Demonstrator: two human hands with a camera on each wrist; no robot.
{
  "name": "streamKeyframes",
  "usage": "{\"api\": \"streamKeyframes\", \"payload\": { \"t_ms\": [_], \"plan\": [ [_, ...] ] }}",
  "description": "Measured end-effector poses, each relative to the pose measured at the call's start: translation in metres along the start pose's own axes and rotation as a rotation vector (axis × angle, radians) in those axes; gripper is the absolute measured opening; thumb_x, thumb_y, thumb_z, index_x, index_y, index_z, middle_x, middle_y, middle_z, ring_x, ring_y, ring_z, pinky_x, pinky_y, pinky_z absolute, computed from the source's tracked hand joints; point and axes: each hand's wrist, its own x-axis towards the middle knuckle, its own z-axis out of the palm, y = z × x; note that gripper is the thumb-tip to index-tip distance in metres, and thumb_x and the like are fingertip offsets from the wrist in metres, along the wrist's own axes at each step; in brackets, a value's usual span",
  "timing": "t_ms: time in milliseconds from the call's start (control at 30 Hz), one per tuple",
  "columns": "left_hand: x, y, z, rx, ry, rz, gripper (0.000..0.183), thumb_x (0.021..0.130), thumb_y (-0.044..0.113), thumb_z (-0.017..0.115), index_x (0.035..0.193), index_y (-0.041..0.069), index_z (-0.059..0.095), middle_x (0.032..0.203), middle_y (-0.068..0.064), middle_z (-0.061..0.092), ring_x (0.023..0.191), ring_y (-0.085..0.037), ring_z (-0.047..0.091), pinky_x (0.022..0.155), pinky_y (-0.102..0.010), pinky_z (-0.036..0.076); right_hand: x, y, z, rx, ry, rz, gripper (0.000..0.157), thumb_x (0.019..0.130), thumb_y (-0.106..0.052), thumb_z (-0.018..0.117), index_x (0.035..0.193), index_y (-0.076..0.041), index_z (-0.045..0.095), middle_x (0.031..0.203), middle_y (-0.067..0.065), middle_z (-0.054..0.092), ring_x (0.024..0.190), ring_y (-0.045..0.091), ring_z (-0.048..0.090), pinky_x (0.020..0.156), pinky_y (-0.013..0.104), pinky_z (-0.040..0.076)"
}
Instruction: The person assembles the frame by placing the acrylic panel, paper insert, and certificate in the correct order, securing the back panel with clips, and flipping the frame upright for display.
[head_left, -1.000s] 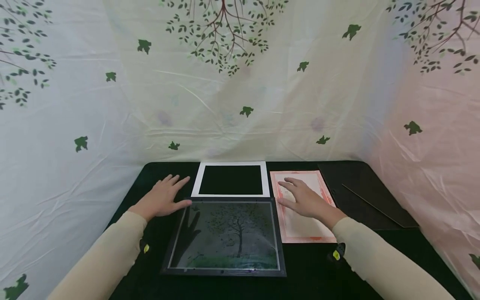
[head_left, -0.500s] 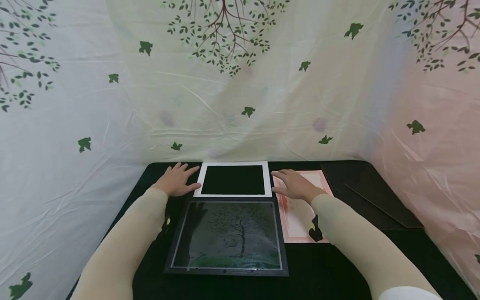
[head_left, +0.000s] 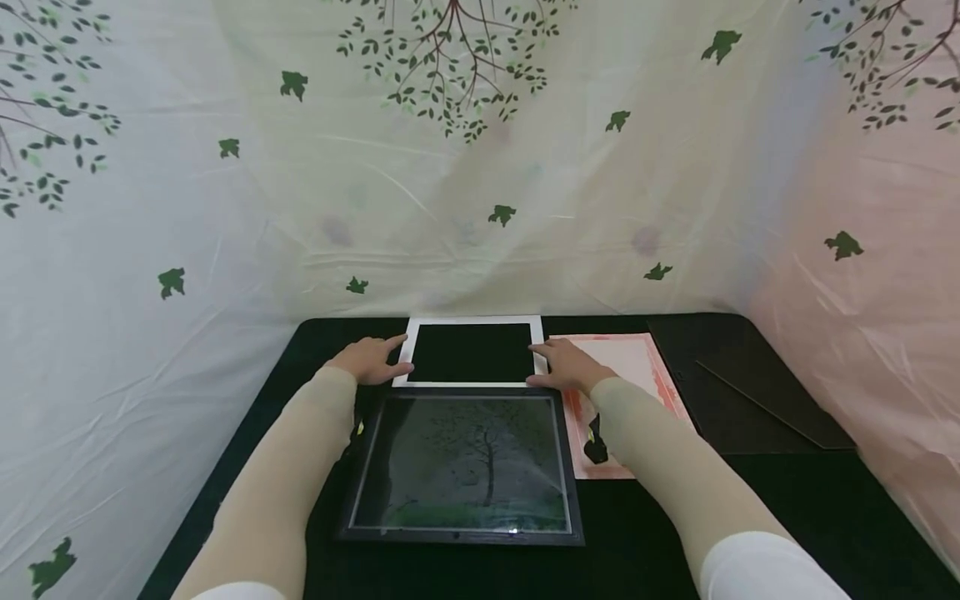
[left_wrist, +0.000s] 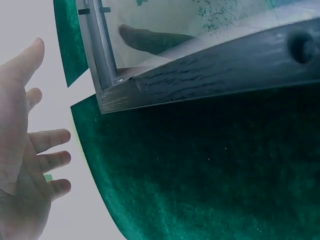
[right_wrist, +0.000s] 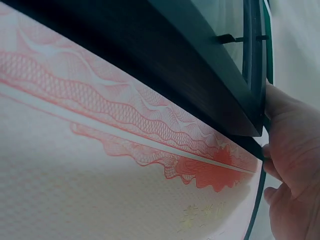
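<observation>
A white rectangular mat border (head_left: 474,320) lies flat at the back of the dark table. My left hand (head_left: 367,361) is at its left side, thumb and index finger stretched onto or just over the edge. On the opposite side, my right hand (head_left: 570,365) reaches the right edge with thumb and index fingertips over the white strip. Whether either hand touches the mat is hard to tell. Directly in front lies a black photo frame (head_left: 461,537) with a clear pane that reflects a printed tree. In the left wrist view, the left hand's fingers (left_wrist: 52,139) are spread apart.
Right of the frame, partly beneath my right forearm, lies a certificate sheet with a red patterned border (head_left: 622,354). A black backing board (head_left: 720,367) with a thin strut sits at the far right. A leaf-printed curtain (head_left: 420,208) hangs behind the table.
Both hands have moved forward and inward from beside the black frame to the two sides of the white mat. The mat, frame and certificate stay put.
</observation>
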Motion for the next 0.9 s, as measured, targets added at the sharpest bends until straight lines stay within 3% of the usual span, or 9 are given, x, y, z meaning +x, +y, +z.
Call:
{"api": "streamKeyframes", "payload": {
  "t_ms": [267, 567, 900],
  "plan": [
    [0.013, 0.001, 0.006, -0.040, -0.086, -0.076, 0.081, 0.091, 0.065, 0.046, 0.155, 0.020, 0.022, 0.142, -0.022, 0.046, 0.128, -0.038, 0.045, 0.103, -0.057, 0.035, 0.001, -0.004, 0.001, -0.014, -0.033, 0.048, 0.088, 0.080, -0.063, 0.067, 0.149, -0.018, 0.037, 0.153, 0.017, 0.029, 0.141, 0.036, 0.023, 0.109, 0.053, 0.029],
    [0.018, 0.007, 0.020, -0.071, -0.089, -0.061, 0.081, 0.089, 0.064, 0.051, 0.153, 0.018, 0.029, 0.147, -0.018, 0.041, 0.134, -0.036, 0.039, 0.106, -0.056, 0.032, 0.001, -0.005, 0.000, -0.010, -0.029, 0.053, 0.090, 0.078, -0.062, 0.069, 0.149, -0.016, 0.038, 0.153, 0.016, 0.031, 0.142, 0.034, 0.023, 0.109, 0.052, 0.029],
    [0.018, 0.013, 0.026, -0.084, -0.072, -0.068, 0.071, 0.094, 0.055, 0.050, 0.150, 0.013, 0.035, 0.152, -0.019, 0.033, 0.139, -0.037, 0.031, 0.109, -0.055, 0.027, 0.005, 0.002, 0.006, 0.048, 0.020, 0.017, 0.089, 0.079, -0.058, 0.071, 0.148, -0.013, 0.039, 0.153, 0.017, 0.031, 0.141, 0.034, 0.024, 0.110, 0.052, 0.029]
  ]
}}
